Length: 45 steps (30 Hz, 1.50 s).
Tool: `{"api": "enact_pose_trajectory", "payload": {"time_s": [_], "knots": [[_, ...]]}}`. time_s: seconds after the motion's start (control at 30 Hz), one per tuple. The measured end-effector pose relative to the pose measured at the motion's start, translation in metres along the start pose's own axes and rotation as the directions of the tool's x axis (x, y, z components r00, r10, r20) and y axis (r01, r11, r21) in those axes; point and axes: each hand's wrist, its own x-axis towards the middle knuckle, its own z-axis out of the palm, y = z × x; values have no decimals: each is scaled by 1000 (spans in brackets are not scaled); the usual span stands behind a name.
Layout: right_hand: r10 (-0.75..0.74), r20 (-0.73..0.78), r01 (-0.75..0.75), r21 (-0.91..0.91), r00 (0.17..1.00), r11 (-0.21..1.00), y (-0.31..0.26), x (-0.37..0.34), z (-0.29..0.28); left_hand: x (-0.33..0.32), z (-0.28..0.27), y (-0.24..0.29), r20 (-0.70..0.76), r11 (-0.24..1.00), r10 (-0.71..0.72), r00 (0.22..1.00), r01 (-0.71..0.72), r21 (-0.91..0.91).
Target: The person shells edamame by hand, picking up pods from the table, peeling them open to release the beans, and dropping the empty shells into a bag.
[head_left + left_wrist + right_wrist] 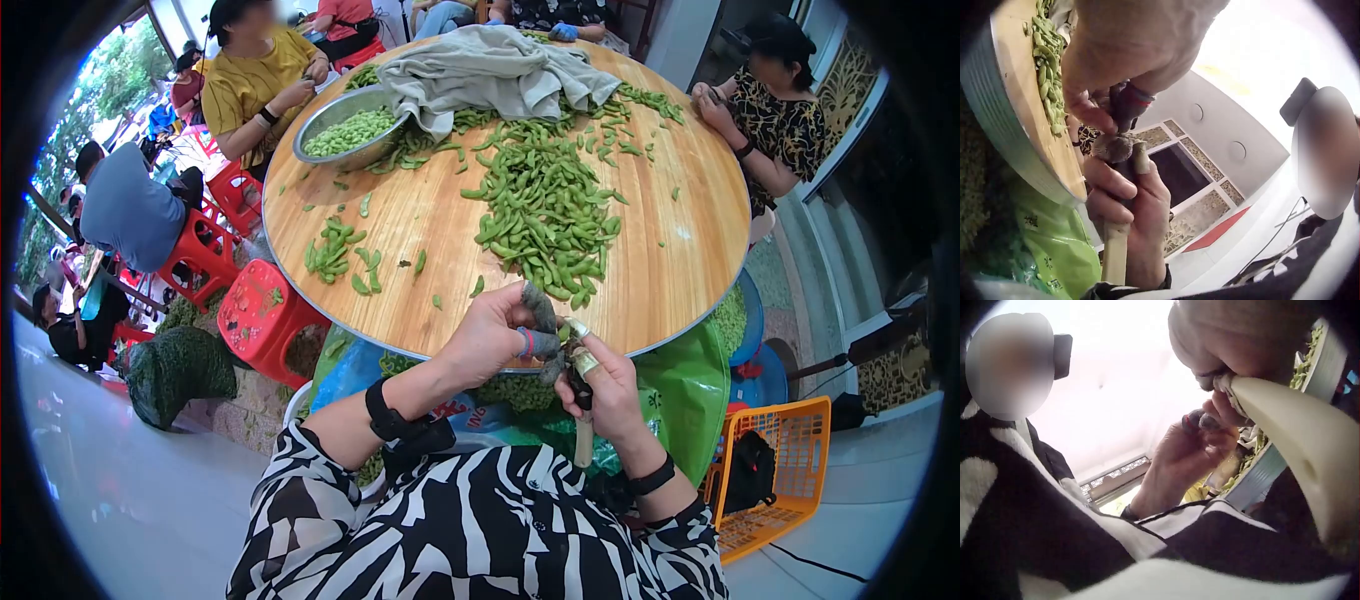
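Observation:
Over the near table edge my left hand [485, 335] has its fingers bent, with grey finger covers [538, 308] on them, one with a red band. Its fingertips meet those of my right hand [608, 390], and a small green bit of soybean pod [565, 330] shows between them. My right hand grips a tool with a long cream handle [583, 440] that points down out of the fist; its working end is hidden by fingers. A pale cover [1140, 157] sits on the right thumb. Green soybean pods [550, 210] lie heaped on the round wooden table [420, 215] just beyond.
A metal bowl [350, 130] of shelled beans and a grey cloth [490, 75] sit at the far side. Below the edge hangs a green plastic bag [685, 390]. A red stool [265, 320] stands left, an orange crate [800, 470] right. Other people sit around the table.

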Motion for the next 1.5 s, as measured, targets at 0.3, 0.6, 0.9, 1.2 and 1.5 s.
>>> {"api": "enact_pose_trajectory", "payload": {"time_s": [0.3,0.6,0.9,1.2,1.5], "knots": [[-7,10,7,29,1000,1000,4,-1,0,-4,4,-5,-46,999,43,998,-42,19],[-51,-67,48,-58,996,997,-3,-2,4,-5,5,-9,11,995,95,995,-95,-21],[-208,-9,205,-141,978,969,14,-7,-12,-1,8,-11,118,915,-48,992,91,-392],[-438,277,518,-495,855,698,7,-10,2,11,15,-4,7,935,18,1000,-14,-353],[-375,-187,263,-442,908,858,-1,-8,-5,-5,18,-9,46,968,-2,999,14,-252]]}}
